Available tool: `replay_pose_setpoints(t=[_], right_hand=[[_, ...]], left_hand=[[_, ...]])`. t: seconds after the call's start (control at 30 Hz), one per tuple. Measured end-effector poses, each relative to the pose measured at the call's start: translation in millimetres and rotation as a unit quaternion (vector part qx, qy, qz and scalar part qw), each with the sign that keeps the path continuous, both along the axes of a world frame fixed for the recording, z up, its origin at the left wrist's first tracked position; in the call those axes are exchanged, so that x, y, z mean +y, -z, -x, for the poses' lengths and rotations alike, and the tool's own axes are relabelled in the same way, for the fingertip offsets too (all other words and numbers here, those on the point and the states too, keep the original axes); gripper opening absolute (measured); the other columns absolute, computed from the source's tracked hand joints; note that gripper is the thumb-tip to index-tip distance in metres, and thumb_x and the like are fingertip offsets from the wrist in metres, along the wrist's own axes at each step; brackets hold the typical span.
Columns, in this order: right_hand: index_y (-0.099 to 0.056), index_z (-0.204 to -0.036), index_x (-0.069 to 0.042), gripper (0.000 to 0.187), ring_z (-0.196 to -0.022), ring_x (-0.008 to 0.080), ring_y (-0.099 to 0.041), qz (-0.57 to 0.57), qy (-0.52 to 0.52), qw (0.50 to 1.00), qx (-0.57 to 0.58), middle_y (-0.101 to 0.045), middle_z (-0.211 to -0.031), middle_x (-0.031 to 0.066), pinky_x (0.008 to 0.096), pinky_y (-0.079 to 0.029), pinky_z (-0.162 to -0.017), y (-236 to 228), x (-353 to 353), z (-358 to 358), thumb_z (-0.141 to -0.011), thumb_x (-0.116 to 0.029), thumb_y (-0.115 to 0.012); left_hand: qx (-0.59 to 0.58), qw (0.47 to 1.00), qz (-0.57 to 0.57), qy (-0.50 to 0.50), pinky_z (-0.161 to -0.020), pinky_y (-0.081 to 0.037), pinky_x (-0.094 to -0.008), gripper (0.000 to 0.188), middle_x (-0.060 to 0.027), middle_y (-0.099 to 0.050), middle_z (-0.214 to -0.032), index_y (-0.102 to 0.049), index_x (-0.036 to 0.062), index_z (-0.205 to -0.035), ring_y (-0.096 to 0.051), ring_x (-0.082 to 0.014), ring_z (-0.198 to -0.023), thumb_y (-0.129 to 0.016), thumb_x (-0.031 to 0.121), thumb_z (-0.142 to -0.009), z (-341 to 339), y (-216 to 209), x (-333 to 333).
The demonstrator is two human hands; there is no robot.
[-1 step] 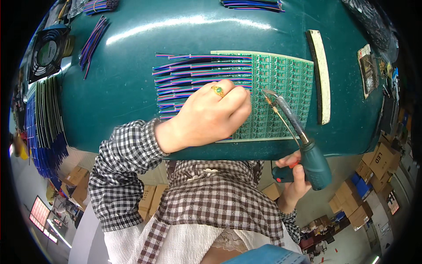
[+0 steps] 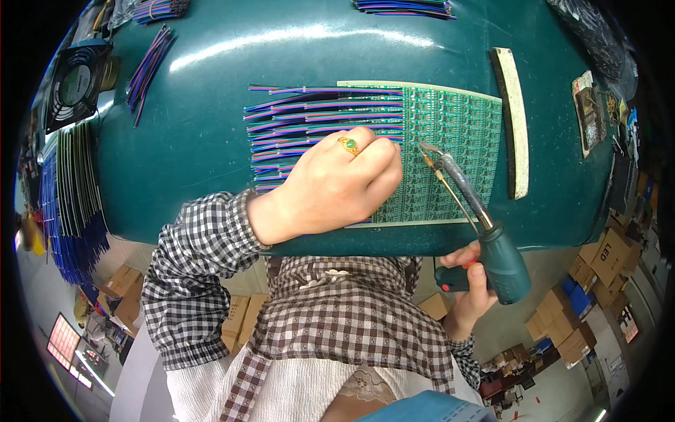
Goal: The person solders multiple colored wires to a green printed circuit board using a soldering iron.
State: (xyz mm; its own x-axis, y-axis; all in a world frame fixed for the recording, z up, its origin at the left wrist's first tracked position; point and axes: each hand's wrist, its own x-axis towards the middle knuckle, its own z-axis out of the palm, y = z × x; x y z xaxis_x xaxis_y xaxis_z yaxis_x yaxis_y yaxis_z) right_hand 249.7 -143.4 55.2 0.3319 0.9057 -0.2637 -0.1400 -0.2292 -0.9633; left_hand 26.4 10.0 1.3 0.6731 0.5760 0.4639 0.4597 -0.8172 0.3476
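My left hand (image 2: 337, 184), a ring on one finger, lies curled closed over the left part of a green circuit board panel (image 2: 453, 151). Its fingertips point down and are hidden, so what they pinch does not show. Rows of thin multicoloured wires (image 2: 323, 117) run along the panel's left half, and their ends stick out past its left edge. My right hand (image 2: 472, 292) is closed round the trigger handle of a green soldering gun (image 2: 505, 264). The gun's bent tip and thin feed tube (image 2: 450, 186) reach over the panel, just right of my left hand's knuckles.
A pale strip with a dark edge (image 2: 512, 123) lies right of the panel. Wire bundles (image 2: 149, 70) lie at the far left, others (image 2: 404, 8) at the back. A black fan (image 2: 76, 86) stands at the left edge; many wires (image 2: 74, 204) hang below it.
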Motion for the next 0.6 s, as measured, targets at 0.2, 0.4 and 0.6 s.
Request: replay_pose_setpoints(t=[0.2,0.4,0.6], right_hand=[[-0.054,-0.11,0.01,0.03,-0.076,0.0246,-0.063,-0.003,-0.052,0.996,-0.073,-0.059,-0.088,0.0154,0.0401,-0.059,-0.069,3.8,-1.0,0.0,-0.091,-0.013,-0.058],[-0.055,-0.108,0.01,0.028,-0.076,0.0243,-0.063,0.011,-0.07,0.994,-0.078,-0.059,-0.086,0.0149,0.0408,-0.058,-0.071,3.6,0.6,3.0,-0.09,-0.011,-0.059],[-0.055,-0.107,0.01,0.028,-0.077,0.024,-0.062,0.013,-0.06,0.995,-0.079,-0.058,-0.086,0.0149,0.0407,-0.058,-0.071,4.0,1.2,5.3,-0.089,-0.011,-0.06]], left_hand=[[0.002,1.0,0.013,0.002,-0.059,-0.048,-0.0279,0.031,-0.0063,-0.053,-0.087,-0.066,-0.0032,-0.1,-0.056,-0.0184,-0.074,-0.068,0.005,-0.07,0.7,-2.0,0.6],[0.006,1.0,0.019,0.0,-0.06,-0.049,-0.0282,0.031,-0.0064,-0.053,-0.087,-0.066,-0.0037,-0.099,-0.057,-0.0186,-0.075,-0.067,0.005,-0.07,1.5,-3.7,0.4],[0.009,1.0,0.027,0.003,-0.061,-0.05,-0.0287,0.03,-0.0069,-0.053,-0.088,-0.066,-0.0041,-0.099,-0.057,-0.0192,-0.077,-0.067,0.005,-0.07,1.0,-2.3,0.0]])
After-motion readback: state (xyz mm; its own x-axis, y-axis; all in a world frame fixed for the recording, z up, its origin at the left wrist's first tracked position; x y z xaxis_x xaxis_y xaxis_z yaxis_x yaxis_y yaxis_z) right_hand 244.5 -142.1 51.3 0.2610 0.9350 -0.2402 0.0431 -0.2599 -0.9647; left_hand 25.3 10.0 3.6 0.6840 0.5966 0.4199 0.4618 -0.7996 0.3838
